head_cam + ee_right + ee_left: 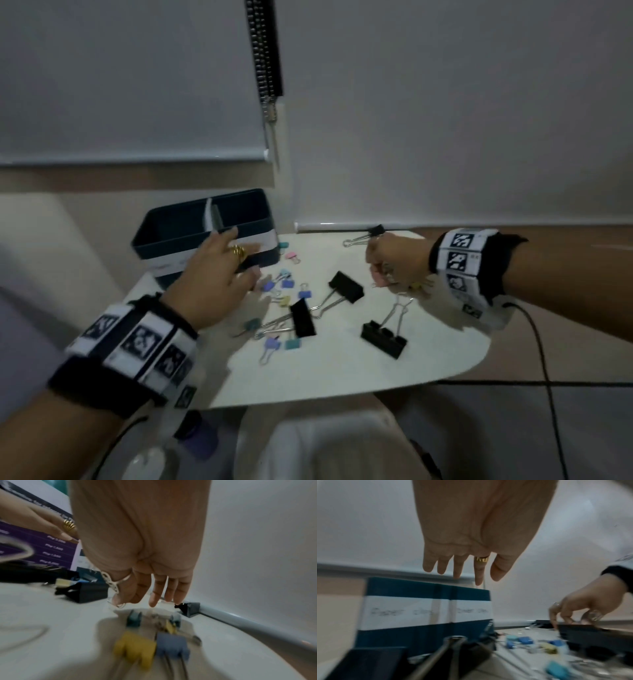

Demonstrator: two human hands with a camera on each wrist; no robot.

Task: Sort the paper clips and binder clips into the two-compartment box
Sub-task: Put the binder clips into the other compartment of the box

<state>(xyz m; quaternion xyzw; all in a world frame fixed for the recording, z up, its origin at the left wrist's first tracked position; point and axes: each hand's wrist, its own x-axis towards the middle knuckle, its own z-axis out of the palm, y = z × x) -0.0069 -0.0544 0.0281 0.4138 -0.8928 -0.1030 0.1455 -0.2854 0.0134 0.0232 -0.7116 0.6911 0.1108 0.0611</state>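
Left hand (pixel 219 281), fingers straight, reaches over the dark two-compartment box (pixel 191 226) at the tabletop's (pixel 342 373) far left corner; right hand (pixel 394 260) pinches something small (unclear what); binder clips (pixel 303 317) lie scattered between

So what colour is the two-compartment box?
The box is dark teal with a white label band across its front; the left wrist view shows it best.

A smooth, matt white finish is being shown by the worktop (pixel 342 373). Matt black bodies and shiny wire metal handles are being shown by the large binder clips (pixel 346 287). White paper labels are being carried on the matt dark-blue box (pixel 161 236).
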